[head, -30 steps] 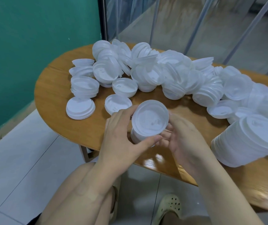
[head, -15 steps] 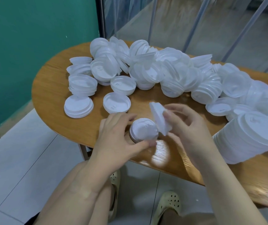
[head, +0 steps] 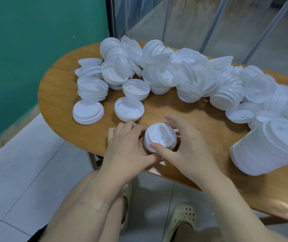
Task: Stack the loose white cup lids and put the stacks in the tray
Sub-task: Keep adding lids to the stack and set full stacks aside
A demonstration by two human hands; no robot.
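Small lid stack (head: 159, 137) sat on wooden table (head: 57, 95) near front edge, top lid dome-up. Left hand (head: 127, 149) curled round stack's left side; right hand (head: 185, 145) cupped right side, thumb on top rim. Loose lid pile (head: 174, 72) spread across far side. Tall stack (head: 269, 147) lay tilted at right. Beige clogs (head: 183, 219) on tile floor below.

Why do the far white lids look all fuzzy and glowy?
Head view: the lid pile is bright white, so its edges wash out and blur together; the small stack between the left hand and right hand looks sharper; the wide lens bends the table edge.
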